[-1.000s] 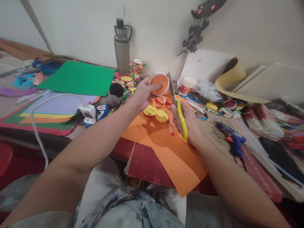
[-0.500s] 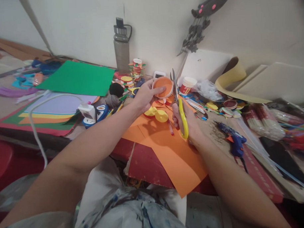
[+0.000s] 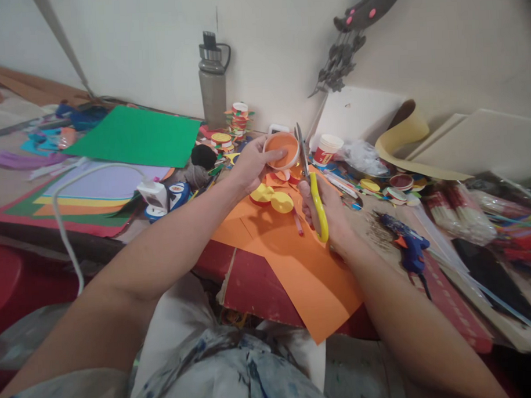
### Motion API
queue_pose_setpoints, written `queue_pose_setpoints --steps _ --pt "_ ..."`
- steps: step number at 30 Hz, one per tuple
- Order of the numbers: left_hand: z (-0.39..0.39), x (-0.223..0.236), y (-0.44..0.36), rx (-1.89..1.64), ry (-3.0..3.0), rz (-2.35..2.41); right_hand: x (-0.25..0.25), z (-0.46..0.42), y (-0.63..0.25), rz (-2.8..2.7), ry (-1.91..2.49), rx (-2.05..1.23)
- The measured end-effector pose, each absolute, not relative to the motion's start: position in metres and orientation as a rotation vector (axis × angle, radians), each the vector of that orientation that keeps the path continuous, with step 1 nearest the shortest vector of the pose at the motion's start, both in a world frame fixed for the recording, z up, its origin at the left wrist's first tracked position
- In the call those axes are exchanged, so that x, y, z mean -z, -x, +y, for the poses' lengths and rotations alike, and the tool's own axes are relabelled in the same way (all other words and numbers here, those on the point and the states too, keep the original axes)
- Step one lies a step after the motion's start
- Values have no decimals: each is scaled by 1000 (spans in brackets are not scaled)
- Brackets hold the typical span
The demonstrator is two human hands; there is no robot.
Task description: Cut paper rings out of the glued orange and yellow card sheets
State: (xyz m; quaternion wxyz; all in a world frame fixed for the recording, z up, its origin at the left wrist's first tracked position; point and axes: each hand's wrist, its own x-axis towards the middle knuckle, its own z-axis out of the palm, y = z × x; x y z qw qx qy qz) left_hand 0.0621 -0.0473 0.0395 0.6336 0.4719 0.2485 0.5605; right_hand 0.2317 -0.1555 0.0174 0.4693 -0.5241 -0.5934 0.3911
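My left hand [image 3: 253,161] grips a shallow round orange piece with a white rim [image 3: 281,151], its thumb lying on the orange face. The piece looks like the bottom of a paper cup. My right hand [image 3: 322,203] is closed around the scissors [image 3: 319,211], which have yellow handles. Their blades point up and stand right beside the piece's right edge; I cannot tell whether they touch it. Below both hands lie yellow paper rounds [image 3: 282,202], a red pen-like stick [image 3: 298,222] and orange paper sheets [image 3: 314,278].
A grey bottle [image 3: 213,85] stands against the wall. Green paper [image 3: 137,137] and stacked coloured sheets lie at left, near a white plug with a cable [image 3: 154,197]. To the right are a red-and-white paper cup [image 3: 328,149] and a blue glue gun [image 3: 409,243].
The orange piece and my left hand have shifted slightly left. The scissors have moved a little left with them, and their blade tips look closer together.
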Motion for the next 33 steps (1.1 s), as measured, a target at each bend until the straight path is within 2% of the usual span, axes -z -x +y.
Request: queue_pose_setpoints --steps 27,33 --pt "-32 -35 -50 -1297 -952 602 -7 -143 -244 -1418 1370 -867" --pt "-11 -41 -35 -1528 -829 739 -15 -134 -259 -1598 1472 -765"
